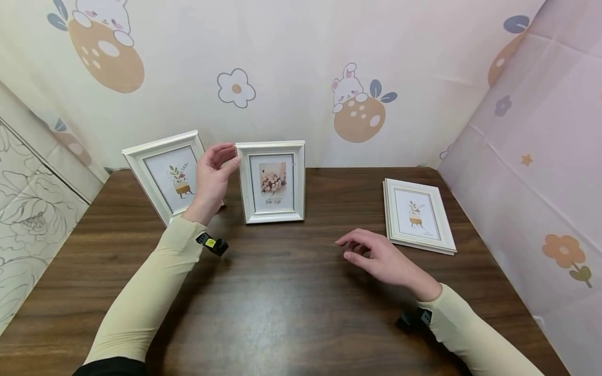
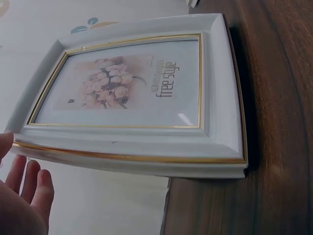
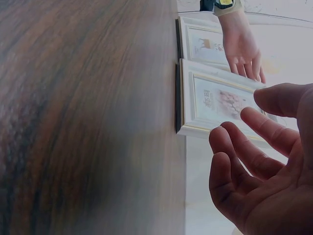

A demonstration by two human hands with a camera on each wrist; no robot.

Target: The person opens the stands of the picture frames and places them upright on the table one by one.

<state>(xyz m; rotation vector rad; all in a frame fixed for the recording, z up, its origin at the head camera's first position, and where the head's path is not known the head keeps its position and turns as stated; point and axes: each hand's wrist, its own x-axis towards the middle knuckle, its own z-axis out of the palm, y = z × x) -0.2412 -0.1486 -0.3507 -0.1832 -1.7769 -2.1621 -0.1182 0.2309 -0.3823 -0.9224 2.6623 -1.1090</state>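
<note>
1. Three white picture frames are seen on a dark wooden table (image 1: 282, 292).
2. The middle frame (image 1: 272, 181), showing a flower bouquet print, is stood upright near the back edge of the table, facing the person.
3. The left hand (image 1: 212, 177) is raised just beside the upper left corner of the middle frame; its fingers are loosely bent and slightly apart. Whether the fingertips touch the frame cannot be told; nothing is gripped.
4. In the left wrist view, the same frame (image 2: 142, 98) is seen close up, and the fingertips (image 2: 34, 186) are seen beside its edge, apart from it.
5. The left frame (image 1: 166, 175), with a plant print, is propped at a tilt behind the left hand.
6. The right hand (image 1: 381, 258) is held low over the table, palm down, fingers relaxed and spread, with nothing held.
7. The right frame (image 1: 418, 215) is laid flat near the right hand, just beyond its fingers.
8. A patterned cloth backdrop (image 1: 291, 68) is hung behind the table.
</note>
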